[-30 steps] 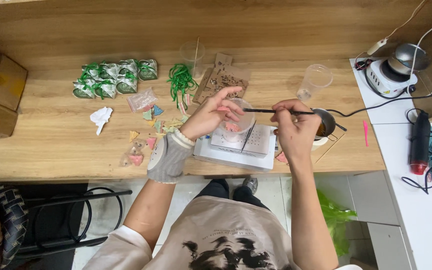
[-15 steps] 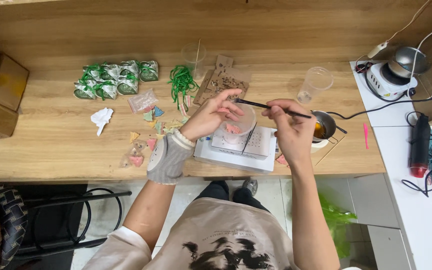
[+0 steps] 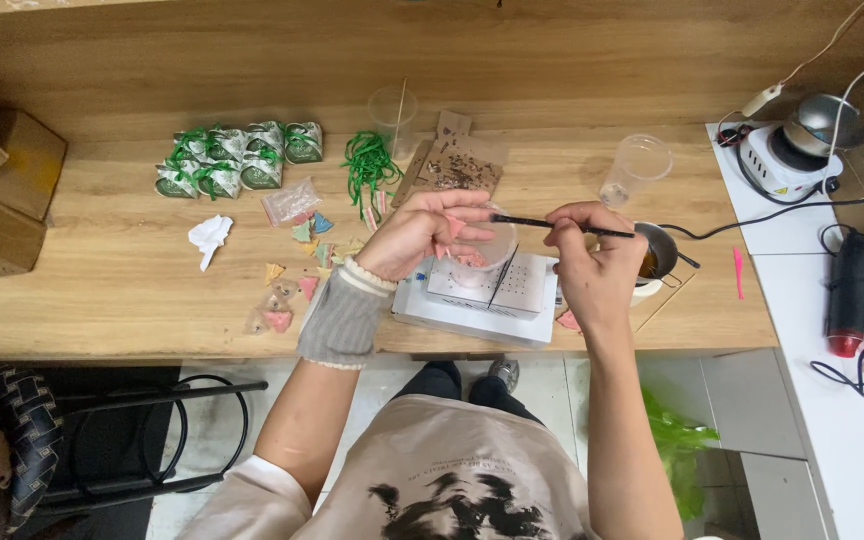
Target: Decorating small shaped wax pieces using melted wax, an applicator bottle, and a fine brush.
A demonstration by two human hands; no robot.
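Currently, all places relative to the white scale [image 3: 477, 312]:
left hand [image 3: 422, 232]: over its top-left, fingers closed on a small pink piece [image 3: 454, 228]; grey wrist warmer on that forearm
right hand [image 3: 597, 265]: just right of it, pinching one thin dark stick [image 3: 562, 225], tip aimed left at the pink piece
clear cup on scale [image 3: 482, 255]: one, under both hands
empty clear cups: two behind, one [image 3: 636, 168] right, one [image 3: 392, 115] left with a stick in it
small metal pot [image 3: 657, 252]: one, just right, amber liquid
green wrapped packets [image 3: 232, 160]: about six, far left behind
green ribbon bundle [image 3: 367, 160]: one, behind left
coloured triangle pieces [image 3: 292, 270]: roughly ten, scattered left
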